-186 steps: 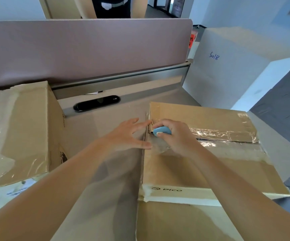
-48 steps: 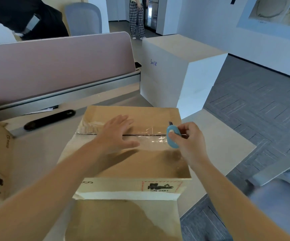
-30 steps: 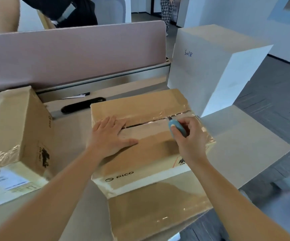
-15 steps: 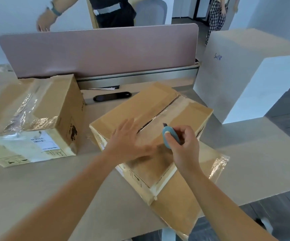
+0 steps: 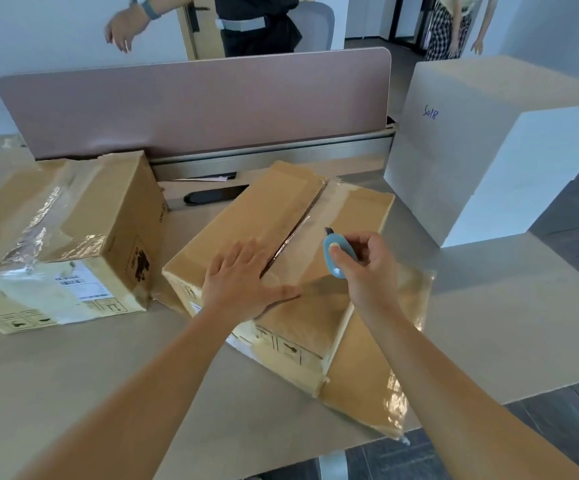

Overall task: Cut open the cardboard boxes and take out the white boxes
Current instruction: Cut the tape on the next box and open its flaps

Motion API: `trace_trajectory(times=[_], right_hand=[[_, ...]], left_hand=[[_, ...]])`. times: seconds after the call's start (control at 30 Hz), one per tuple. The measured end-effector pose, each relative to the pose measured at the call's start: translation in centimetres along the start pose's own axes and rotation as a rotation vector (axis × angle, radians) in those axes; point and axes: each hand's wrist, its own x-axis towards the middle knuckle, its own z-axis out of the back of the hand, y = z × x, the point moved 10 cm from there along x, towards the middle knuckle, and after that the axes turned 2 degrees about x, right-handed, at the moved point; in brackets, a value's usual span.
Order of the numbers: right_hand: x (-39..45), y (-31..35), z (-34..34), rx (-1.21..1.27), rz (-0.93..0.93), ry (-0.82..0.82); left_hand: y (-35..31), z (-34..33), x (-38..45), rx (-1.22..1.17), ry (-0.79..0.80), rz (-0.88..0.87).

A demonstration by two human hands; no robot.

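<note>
Head view: left hand (image 5: 246, 285) lies flat, fingers spread, on the top of the cardboard box (image 5: 347, 216), which sits skewed on the bench (image 5: 506, 323) near its right edge. Right hand (image 5: 367, 265) pinches a small blue cutter (image 5: 334, 252), fingers curled round it, blade tip just above the right flap beside the centre seam (image 5: 296, 230). Seam looks slit along its length; the end tape probably remains.

Advice for the cut: keep the blade shallow to spare the white boxes inside (not visible), cut away from the bracing hand, keep that hand clear of the seam.

A flat cardboard sheet (image 5: 378, 386) lies under the box. A second taped carton (image 5: 73, 237) stands to the left. Behind: a pink divider panel (image 5: 194, 105); a large white block (image 5: 489, 140) at right; two people beyond.
</note>
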Motion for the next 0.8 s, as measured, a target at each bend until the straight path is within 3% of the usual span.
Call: trace_trajectory(times=[0.23, 0.33, 0.47, 0.63, 0.8], right_hand=[[-0.7, 0.1, 5.3, -0.017, -0.017, -0.077], [-1.1, -0.2, 7.7, -0.031, -0.046, -0.125], [-1.5, -0.2, 10.2, 0.0, -0.086, -0.226], [-1.5, -0.2, 11.9, 0.031, -0.116, -0.35], [-1.7, -0.3, 12.9, 0.021, -0.136, -0.452]], left_hand=[[-3.1, -0.6, 0.0, -0.119, 0.018, 0.207], [-7.2, -1.1, -0.6, -0.171, 0.046, 0.21], [-10.6, -0.5, 0.1, -0.254, 0.077, 0.011], [-12.7, -0.4, 1.1, 0.074, 0.181, -0.539], [-14.0, -2.0, 2.8, 0.18, 0.131, -0.578]])
